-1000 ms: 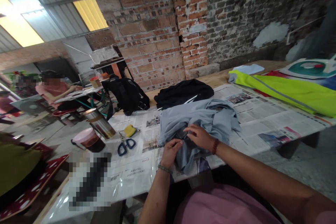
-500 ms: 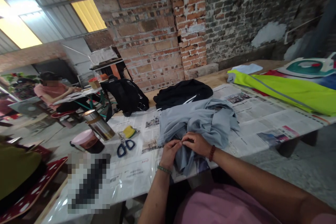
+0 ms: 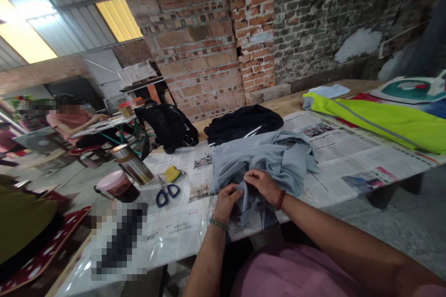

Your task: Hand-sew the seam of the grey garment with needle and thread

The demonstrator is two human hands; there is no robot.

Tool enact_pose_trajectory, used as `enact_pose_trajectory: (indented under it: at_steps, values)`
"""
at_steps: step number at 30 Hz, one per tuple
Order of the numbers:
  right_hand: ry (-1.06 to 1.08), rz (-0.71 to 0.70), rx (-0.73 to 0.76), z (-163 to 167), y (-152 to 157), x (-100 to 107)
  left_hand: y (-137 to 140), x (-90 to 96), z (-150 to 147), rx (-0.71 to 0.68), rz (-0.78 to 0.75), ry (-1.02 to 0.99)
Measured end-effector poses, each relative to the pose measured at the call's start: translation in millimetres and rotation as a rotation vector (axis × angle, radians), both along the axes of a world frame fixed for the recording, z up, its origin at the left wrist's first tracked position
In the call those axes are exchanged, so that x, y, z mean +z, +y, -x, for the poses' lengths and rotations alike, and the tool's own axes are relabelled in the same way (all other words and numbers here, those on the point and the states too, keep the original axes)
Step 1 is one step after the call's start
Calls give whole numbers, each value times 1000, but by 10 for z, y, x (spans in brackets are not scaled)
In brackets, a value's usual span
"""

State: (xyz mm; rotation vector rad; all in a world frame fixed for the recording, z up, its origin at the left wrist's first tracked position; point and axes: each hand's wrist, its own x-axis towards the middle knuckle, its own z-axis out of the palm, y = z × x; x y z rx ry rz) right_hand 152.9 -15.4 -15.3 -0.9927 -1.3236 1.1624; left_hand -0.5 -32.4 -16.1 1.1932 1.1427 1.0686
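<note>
A crumpled light grey garment [image 3: 275, 158] lies in loose folds on the newspaper-covered table in front of me. My left hand [image 3: 226, 203] is closed at its near edge, with a fold of the cloth pinched between thumb and fingers. Just above and to the right, my right hand [image 3: 266, 186] has its thumb and fingertips pressed together over the garment. Whatever the right fingertips hold is too small to make out. A short gap separates the two sets of fingertips. Part of the garment hangs down between my wrists, toward the table's front edge.
Blue-handled scissors [image 3: 168, 194] and a yellow sponge-like piece [image 3: 172, 174] lie to the left. Beyond them stand a pink-lidded cup [image 3: 116, 186] and a steel flask [image 3: 134, 164]. A black bag [image 3: 167, 125], dark clothing [image 3: 244, 123], a neon-yellow garment [image 3: 376, 118] and an iron [image 3: 407, 89] lie behind. A person sits further back.
My fingertips, which met at the cloth before, are now apart. The right hand has risen slightly, and a fold of grey cloth now stands up at my left fingers.
</note>
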Motion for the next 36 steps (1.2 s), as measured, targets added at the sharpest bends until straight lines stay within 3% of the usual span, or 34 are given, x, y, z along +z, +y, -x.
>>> enact_pose_trajectory:
  at_steps: [5, 12, 19, 24, 29, 36]
  values:
    - [294, 169, 68, -1, 56, 34, -3, 6, 9, -24, 35, -5]
    - [416, 305, 129, -95, 269, 153, -15, 9, 26, -25, 109, -78]
    - [434, 514, 459, -298, 599, 504, -9, 34, 8, -27, 135, -91]
    - [520, 382, 347, -219, 756, 665, -15, 49, -2, 14, 147, -96]
    - [421, 118, 195, -206, 841, 807, -14, 52, 2, -1, 153, -103]
    - [387, -99, 57, -297, 972, 902, -14, 56, 4, 2, 152, -98]
